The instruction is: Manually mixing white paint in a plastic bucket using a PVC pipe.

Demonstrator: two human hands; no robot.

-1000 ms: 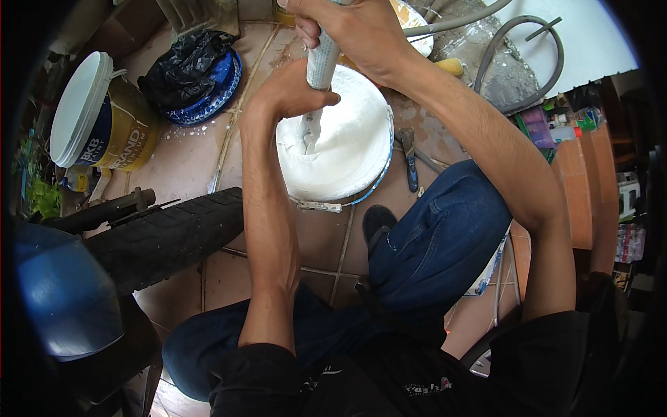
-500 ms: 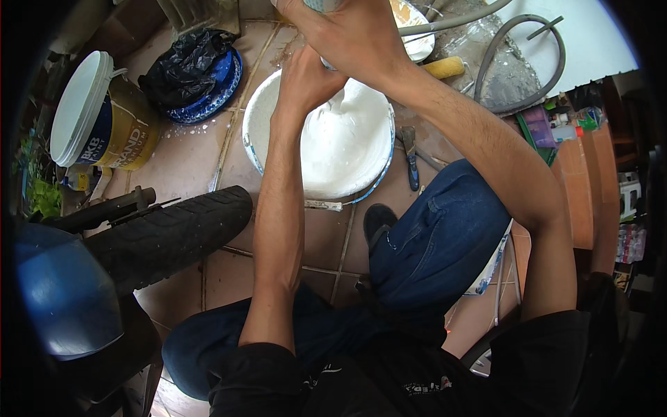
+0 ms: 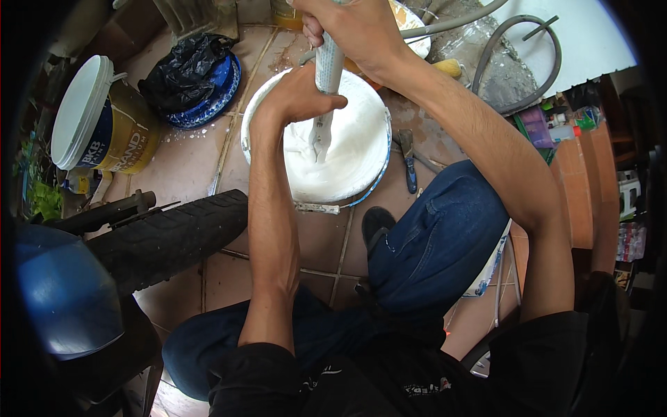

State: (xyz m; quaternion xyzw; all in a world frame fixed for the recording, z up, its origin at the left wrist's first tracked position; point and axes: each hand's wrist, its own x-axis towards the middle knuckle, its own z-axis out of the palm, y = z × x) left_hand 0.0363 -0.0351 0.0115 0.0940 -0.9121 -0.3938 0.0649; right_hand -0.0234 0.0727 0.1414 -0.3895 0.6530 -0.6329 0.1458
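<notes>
A round bucket of thick white paint stands on the tiles in front of me. Into it leans a pale grey pipe, its lower end coated white and dipping into the paint. My right hand is closed round the upper part of the pipe, near the top edge of the view. Lower down, my left hand loosely wraps the pipe just above the bucket, its thumb stretched across the front. Most of the left fingers are hidden behind the pipe.
A yellow-and-blue paint pail with a white lid stands left, beside a black plastic bag on a blue lid. A scraper lies right of the bucket. A motorcycle tyre juts in at left; a grey hose curls at right.
The hands have spread apart along the pipe, so more of it shows between them. My left hand has shifted slightly nearer and left, its thumb straighter. The pipe's lower end now shows in the paint.
</notes>
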